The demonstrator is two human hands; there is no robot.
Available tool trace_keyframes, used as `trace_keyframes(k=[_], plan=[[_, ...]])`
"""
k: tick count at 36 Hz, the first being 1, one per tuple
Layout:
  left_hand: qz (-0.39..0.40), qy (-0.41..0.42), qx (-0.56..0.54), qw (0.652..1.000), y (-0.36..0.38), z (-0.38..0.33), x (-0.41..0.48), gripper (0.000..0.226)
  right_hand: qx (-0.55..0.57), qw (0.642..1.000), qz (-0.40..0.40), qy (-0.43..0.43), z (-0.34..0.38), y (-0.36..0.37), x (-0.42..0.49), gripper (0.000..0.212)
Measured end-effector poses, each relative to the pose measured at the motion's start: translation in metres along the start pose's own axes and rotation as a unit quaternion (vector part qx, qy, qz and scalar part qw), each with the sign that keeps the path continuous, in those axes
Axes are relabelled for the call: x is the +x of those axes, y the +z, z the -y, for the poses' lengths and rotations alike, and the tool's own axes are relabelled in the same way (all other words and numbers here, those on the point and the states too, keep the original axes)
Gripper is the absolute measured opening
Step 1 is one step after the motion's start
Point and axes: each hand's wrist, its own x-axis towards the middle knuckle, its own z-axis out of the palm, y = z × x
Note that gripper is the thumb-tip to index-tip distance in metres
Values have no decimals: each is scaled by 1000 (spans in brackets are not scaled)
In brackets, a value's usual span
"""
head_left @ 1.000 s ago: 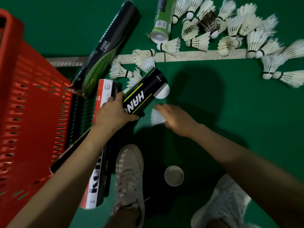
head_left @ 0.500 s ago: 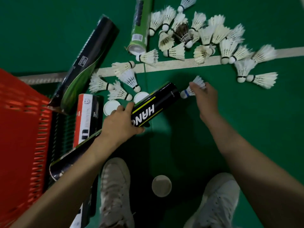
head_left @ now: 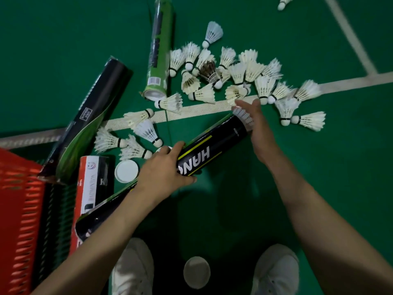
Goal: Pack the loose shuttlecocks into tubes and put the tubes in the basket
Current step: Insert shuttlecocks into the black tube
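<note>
Green floor (head_left: pixel 323 171): left hand (head_left: pixel 163 170) grips the black tube (head_left: pixel 214 149), its axis aimed up-right at the shuttlecock (head_left: pixel 242 114) the right hand (head_left: pixel 261 133) pinches.

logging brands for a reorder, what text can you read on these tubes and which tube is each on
"HAN" plus a round letter half under the left hand: black tube with yellow stripes.
"K": red and white tube; the rest is blurred.
Green tube: barcode label and print, unreadable.
Long black tube: white label, too small to read.
</note>
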Motion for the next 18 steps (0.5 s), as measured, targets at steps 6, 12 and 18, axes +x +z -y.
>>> trace_keyframes(k=[6, 12, 18], plan=[[-23, 24, 24, 999, -3, -30, 28, 90, -37, 997, 61, 2, 2, -19, 16, 56], [28, 25, 38, 999, 10, -56, 69, 93, -48, 997, -57, 24, -13, -51, 43, 57], [64, 28, 76, 995, 16, -70, 91, 93, -333, 915, -227, 26, -39, -89, 64, 48]])
